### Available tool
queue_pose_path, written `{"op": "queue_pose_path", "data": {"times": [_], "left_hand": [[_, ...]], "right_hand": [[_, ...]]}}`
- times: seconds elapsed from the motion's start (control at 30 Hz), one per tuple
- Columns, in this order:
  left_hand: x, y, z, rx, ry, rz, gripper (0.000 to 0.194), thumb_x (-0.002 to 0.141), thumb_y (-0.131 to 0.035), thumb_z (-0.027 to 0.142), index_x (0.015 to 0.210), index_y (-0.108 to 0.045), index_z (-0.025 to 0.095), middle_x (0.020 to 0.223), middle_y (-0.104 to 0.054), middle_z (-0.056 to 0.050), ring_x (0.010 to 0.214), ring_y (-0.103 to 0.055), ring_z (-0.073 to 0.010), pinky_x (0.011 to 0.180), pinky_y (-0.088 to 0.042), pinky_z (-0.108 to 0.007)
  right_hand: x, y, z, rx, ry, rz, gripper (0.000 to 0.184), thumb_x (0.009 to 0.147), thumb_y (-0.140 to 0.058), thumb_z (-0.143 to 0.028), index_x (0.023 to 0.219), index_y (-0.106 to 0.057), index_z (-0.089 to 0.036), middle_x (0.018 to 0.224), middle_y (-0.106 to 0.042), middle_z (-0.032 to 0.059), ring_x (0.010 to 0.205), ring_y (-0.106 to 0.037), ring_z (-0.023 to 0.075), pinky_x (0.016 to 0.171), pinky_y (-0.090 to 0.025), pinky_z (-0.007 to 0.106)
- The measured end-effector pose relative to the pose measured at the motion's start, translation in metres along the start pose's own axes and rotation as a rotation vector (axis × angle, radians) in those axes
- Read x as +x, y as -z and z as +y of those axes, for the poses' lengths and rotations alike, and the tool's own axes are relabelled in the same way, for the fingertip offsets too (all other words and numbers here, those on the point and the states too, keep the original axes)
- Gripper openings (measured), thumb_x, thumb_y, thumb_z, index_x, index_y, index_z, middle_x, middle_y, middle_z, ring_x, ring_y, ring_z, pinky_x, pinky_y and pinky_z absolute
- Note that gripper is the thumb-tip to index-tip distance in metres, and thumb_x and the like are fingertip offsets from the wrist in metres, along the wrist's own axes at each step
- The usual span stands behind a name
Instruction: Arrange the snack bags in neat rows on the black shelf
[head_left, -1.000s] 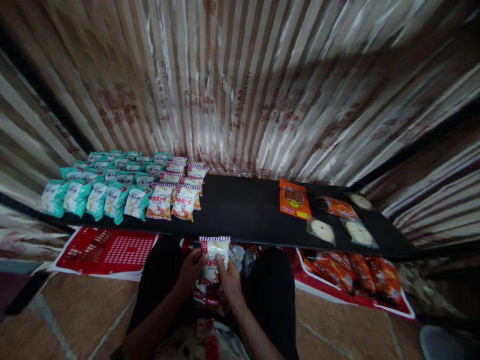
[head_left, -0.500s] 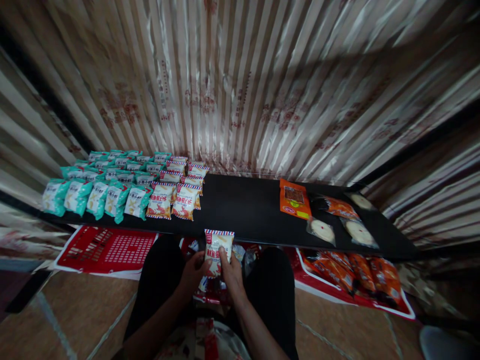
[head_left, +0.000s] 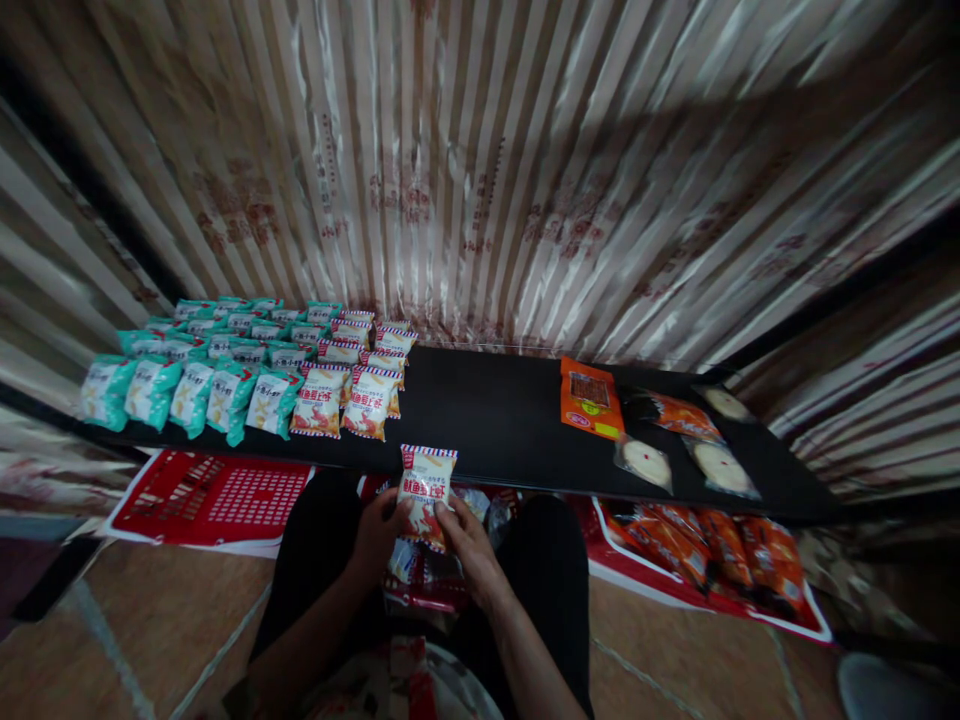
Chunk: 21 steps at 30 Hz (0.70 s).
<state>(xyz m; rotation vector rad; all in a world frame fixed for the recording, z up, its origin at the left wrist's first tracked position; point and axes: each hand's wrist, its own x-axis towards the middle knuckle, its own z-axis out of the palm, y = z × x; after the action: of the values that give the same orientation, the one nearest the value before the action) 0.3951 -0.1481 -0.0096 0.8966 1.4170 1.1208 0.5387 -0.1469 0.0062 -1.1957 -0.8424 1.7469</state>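
Note:
Between my two hands is a white and red snack bag [head_left: 426,492] with a striped top edge, held upright in front of the shelf's near edge. My left hand [head_left: 379,535] grips its lower left side, and my right hand [head_left: 466,538] pinches the lower right. On the black shelf [head_left: 480,410], left of the bag, stand several matching red and white snack bags [head_left: 365,402] in two columns. Farther left are rows of teal snack bags [head_left: 274,402]. Below my hands, a basket between my knees holds more packets [head_left: 409,562], partly hidden.
Toward the shelf's right lie an orange packet [head_left: 591,397], an orange clear-wrapped packet [head_left: 682,415] and round pale wrapped items [head_left: 646,463]. Under the shelf are a red basket [head_left: 259,497] at left and one with orange packets [head_left: 724,550] at right. A striped curtain [head_left: 465,180] hangs behind.
The held snack bag has risen toward the shelf's front edge, ending slightly left of its position half a second ago. My right thumb has shifted off its front to the lower right side.

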Motion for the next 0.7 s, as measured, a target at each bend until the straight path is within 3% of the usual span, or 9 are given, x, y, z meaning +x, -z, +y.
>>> {"op": "queue_pose_path", "data": {"times": [0.3, 0.57, 0.7], "left_hand": [[0.005, -0.006, 0.02, 0.004, 0.002, 0.015, 0.035, 0.063, -0.062, 0.042, 0.086, -0.065, 0.016, 0.086, -0.071, -0.006, 0.082, -0.064, -0.025, 0.075, -0.049, -0.034], [0.003, -0.007, 0.029, -0.183, 0.092, -0.151, 0.044, 0.06, -0.068, 0.037, 0.098, -0.063, 0.015, 0.102, -0.068, -0.009, 0.097, -0.061, -0.027, 0.082, -0.048, -0.036], [0.01, -0.007, 0.027, -0.157, 0.067, -0.142, 0.046, 0.058, -0.069, 0.035, 0.099, -0.062, 0.015, 0.103, -0.068, -0.01, 0.099, -0.06, -0.0278, 0.084, -0.047, -0.037]], "right_hand": [[0.009, 0.011, 0.004, 0.022, 0.051, -0.022, 0.058, 0.059, -0.073, -0.049, 0.107, -0.059, -0.018, 0.086, -0.069, 0.0043, 0.079, -0.065, 0.0211, 0.077, -0.049, 0.035], [0.017, 0.015, 0.003, -0.002, 0.113, 0.063, 0.053, 0.059, -0.071, -0.05, 0.101, -0.062, -0.019, 0.085, -0.07, 0.0057, 0.081, -0.065, 0.0252, 0.075, -0.05, 0.039], [0.021, 0.015, 0.003, -0.007, 0.103, 0.083, 0.053, 0.059, -0.072, -0.051, 0.101, -0.063, -0.019, 0.083, -0.07, 0.0055, 0.082, -0.065, 0.0257, 0.078, -0.05, 0.04]]}}
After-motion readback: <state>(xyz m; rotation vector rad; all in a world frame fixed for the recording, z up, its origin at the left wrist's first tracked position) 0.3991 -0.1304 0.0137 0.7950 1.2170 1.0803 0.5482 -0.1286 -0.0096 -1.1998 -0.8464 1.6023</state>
